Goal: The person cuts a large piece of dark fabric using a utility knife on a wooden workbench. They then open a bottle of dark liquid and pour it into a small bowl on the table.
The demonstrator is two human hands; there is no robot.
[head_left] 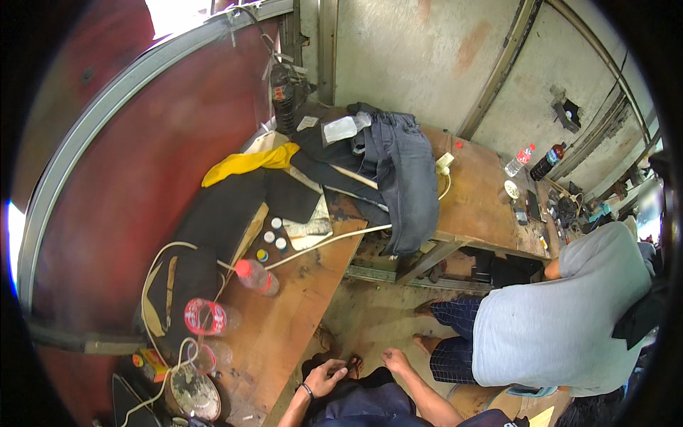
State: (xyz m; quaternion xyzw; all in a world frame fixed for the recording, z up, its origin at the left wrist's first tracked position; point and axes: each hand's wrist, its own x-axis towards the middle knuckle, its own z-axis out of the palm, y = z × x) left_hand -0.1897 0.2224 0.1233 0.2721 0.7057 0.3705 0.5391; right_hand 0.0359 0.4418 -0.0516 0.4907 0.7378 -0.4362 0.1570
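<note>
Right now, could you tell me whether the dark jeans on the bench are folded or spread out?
Spread out: the jeans lie open, one leg hanging over the wooden bench edge.

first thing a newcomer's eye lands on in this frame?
Probably the dark jeans draped over the corner of the wooden workbench, with a yellow cloth on the black fabric to their left. Next, a person in a grey shirt crouching on the floor at right. The wearer's left hand and right hand hang empty at the bottom edge, fingers spread.
</note>
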